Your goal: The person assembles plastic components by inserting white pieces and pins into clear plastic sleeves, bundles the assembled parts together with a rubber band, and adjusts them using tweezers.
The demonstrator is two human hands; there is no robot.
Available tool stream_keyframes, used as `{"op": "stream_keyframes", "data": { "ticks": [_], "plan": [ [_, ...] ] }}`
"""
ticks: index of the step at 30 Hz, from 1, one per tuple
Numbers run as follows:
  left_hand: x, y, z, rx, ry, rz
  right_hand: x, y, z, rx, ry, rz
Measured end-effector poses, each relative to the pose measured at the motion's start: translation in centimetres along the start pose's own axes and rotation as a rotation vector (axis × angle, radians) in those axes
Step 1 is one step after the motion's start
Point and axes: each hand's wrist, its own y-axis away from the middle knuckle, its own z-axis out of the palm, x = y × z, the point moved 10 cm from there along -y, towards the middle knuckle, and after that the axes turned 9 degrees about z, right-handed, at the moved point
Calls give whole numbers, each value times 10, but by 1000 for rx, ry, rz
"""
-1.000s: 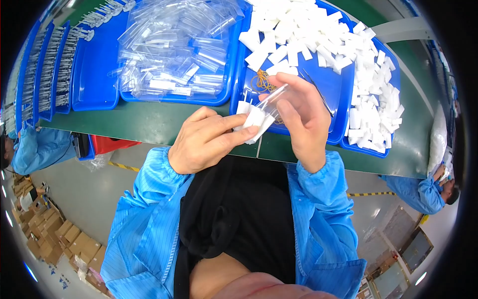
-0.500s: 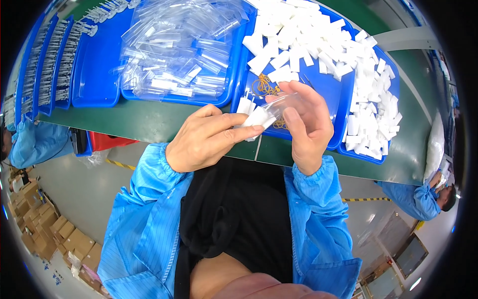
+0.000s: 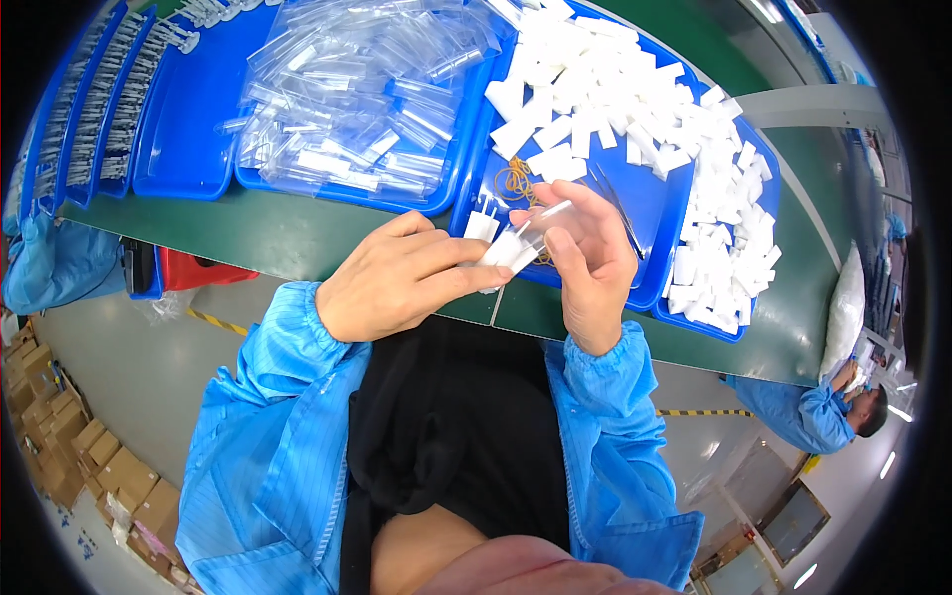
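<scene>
Between thumb and fingers, my left hand pinches a small white block above the front edge of a blue tray. My right hand grips a clear plastic sleeve, its fingers curled round the far end. The white block lies at the sleeve's near end; whether it is inside cannot be made out. Just beyond my left fingertips is another white piece with thin prongs. Yellow rubber bands lie in the tray behind the sleeve, partly hidden by my right hand.
Blue trays hold heaped clear sleeves and many white pieces. Dark tweezers lie right of my right hand. Narrow racks of small metallic parts stand far left. Co-workers in blue sit at both sides; cardboard boxes are stacked lower left.
The view has shifted slightly, so the trays appear a little further left. Both hands keep hold of the block and sleeve, and the sleeve is tilted a little differently.
</scene>
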Motion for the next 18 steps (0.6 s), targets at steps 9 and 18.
{"op": "stream_keyframes", "data": {
  "ticks": [9, 18],
  "plan": [
    [0, 4, -6, 53, 9, 6, -8, -4, 5, -132, 272, 95],
    [1, 1, 0, -21, 27, 4, 6, -5, -2, -72, 88, 240]
  ]
}}
